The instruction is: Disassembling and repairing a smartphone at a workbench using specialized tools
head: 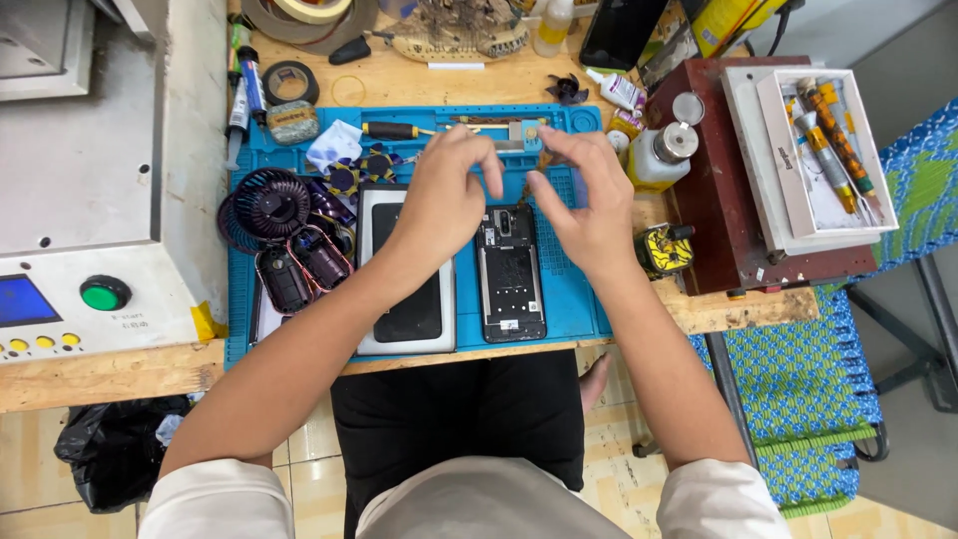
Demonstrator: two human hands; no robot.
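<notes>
An opened black phone body (510, 271) lies face down on a blue work mat (574, 299), its inner frame exposed. Left of it lies a phone screen panel (407, 309) with a silver rim. My left hand (446, 195) hovers over the top of the screen panel, fingers curled and pinched near the mat's upper tray. My right hand (586, 200) is just right of the phone body's top, fingers spread and bent. Something small and brownish shows between the two hands; whether either hand grips it I cannot tell.
A dismantled purple handheld fan (271, 207) and its parts lie on the mat's left. A screwdriver (394, 131), tape rolls (289, 82), a white bottle (659, 155), a yellow tool (664, 250) and a red box with a white tool tray (798, 170) surround the mat. A grey machine (90, 200) stands at left.
</notes>
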